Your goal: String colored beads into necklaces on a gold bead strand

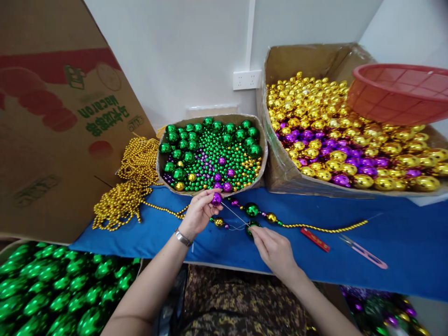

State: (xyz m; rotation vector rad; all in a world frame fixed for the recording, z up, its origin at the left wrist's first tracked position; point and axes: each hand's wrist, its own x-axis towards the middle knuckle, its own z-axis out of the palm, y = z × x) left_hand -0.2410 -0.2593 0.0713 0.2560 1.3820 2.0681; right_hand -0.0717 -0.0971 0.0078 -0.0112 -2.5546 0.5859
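My left hand (199,212) pinches a purple bead (216,199) just in front of the small cardboard tray (210,187) of green, purple and gold beads. My right hand (272,248) holds the near end of a thin needle (234,214) whose tip points up toward the purple bead. A partly strung strand (261,215) of purple, green and gold beads lies on the blue cloth (402,252) between my hands and trails right as a gold bead chain (325,228).
A big carton (276,168) of gold and purple balls stands at right, with a red plastic basket (399,93) on it. A pile of gold bead strings (135,182) lies left. A red ruler (315,239) and pink snips (364,252) lie on the cloth. Green balls (59,289) fill a box at lower left.
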